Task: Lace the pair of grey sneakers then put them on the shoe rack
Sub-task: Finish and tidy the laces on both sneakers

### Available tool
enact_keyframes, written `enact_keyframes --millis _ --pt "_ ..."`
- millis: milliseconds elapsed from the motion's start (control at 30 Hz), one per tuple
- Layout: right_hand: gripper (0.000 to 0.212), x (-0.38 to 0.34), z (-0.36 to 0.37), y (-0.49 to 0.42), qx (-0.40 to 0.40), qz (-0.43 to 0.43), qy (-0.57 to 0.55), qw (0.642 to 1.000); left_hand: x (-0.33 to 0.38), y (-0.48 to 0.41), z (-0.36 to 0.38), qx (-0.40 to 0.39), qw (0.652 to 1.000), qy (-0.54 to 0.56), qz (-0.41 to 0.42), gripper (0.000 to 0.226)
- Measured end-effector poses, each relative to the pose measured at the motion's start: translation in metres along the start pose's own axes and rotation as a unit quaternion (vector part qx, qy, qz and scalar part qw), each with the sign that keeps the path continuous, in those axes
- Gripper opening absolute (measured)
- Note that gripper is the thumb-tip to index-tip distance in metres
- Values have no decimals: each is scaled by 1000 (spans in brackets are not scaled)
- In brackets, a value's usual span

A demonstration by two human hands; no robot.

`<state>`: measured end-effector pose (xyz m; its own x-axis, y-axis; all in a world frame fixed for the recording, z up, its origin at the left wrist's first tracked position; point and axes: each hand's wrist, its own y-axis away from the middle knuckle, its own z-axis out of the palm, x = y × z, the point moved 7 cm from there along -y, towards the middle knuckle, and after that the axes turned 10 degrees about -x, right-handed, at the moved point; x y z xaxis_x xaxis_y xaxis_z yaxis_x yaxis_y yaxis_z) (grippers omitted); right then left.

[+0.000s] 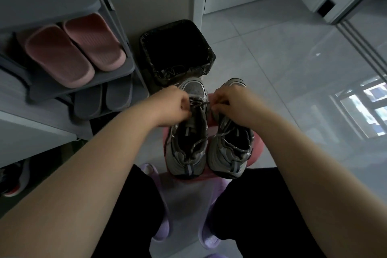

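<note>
Head view looks down on both grey sneakers, side by side on a pink stool (pixel 256 153) between the person's knees, toes pointing far. Both hands work over the left sneaker (pixel 186 146). The left hand (pixel 173 107) has its fingers curled and pinches the lace (pixel 198 103) on that shoe's left side. The right hand (pixel 232 102), fingers also curled, seems to pinch the other end just right of the eyelets.

The lace is stretched tight between the two pinches, so an uneven pull could leave one end short or drag it back out of an eyelet. The eyelets are half hidden under the knuckles, so one could easily be missed. A hard tug toward the far side could slide the shoe off the stool, and the black-lined bin (pixel 144 48) stands open just beyond the toes.

The right sneaker (pixel 230 153) has slack cord draped across its opening, which could snag when the shoe is lifted. On the shoe rack (pixel 83 88) at left, pink slippers (pixel 73 48) and grey slippers (pixel 102 100) already fill two shelves, so free room looks tight.
</note>
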<state>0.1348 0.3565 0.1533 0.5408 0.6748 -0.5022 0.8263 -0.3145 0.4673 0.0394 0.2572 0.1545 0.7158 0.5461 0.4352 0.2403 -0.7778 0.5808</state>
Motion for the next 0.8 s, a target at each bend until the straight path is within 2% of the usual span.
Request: enact_keyframes --millis 100,133,167,233,300,400,467,533,600,733,800 --pt "20 0 3 -2 -2 -5 -15 1000 -11 4 -17 11 980 198 -14 17" --pt "17 -1 5 -2 -8 -7 -17 1000 -17 5 -19 9 975 220 -29 21" --pt "14 -1 7 -2 -8 -7 -19 1000 -25 5 -21 4 978 203 -49 25" --pt "10 0 7 -3 2 -6 -26 1000 -40 3 -23 10 991 102 -91 27" --pt "9 0 8 -4 8 -7 -28 1000 -47 1 -25 38 992 38 -117 18" --pt "8 -2 10 -4 8 -9 -29 1000 -30 2 -27 99 992 6 -73 22" --pt "7 -4 10 -4 25 4 -35 999 -9 1 -16 65 997 -27 -33 16" --pt "7 -4 10 -4 47 16 -55 997 2 -3 1 15 997 -58 -40 19" --pt "9 -3 10 -5 58 26 -74 995 4 -7 11 13 996 -64 -56 26" --pt "2 0 10 -3 40 29 -77 996 4 -11 14 45 997 -6 -61 22" --pt "7 -1 11 -4 28 16 -74 997 2 -11 14 50 997 12 -62 19"
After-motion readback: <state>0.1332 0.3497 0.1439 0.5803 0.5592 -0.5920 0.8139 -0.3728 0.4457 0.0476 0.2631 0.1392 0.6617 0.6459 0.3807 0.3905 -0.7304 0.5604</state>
